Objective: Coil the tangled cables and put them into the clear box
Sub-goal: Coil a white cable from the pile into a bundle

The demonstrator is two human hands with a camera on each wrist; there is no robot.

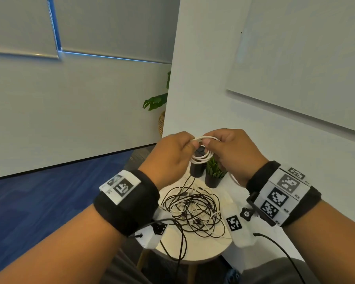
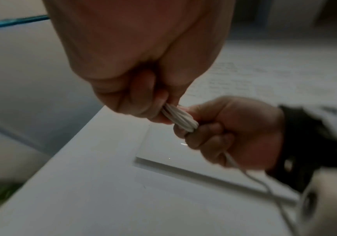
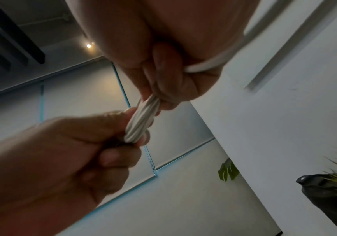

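A white cable coil hangs in the air between my hands, above the small round table. My left hand pinches the coil's bundled strands on one side. My right hand grips the same bundle from the other side, and a loose white strand runs past its palm. On the table below lies a tangle of black and white cables. No clear box shows in any view.
A black cylinder and a small potted plant stand at the table's far side. A white wall with a board rises on the right. Blue carpet covers the floor on the left. A leafy plant stands behind the wall's corner.
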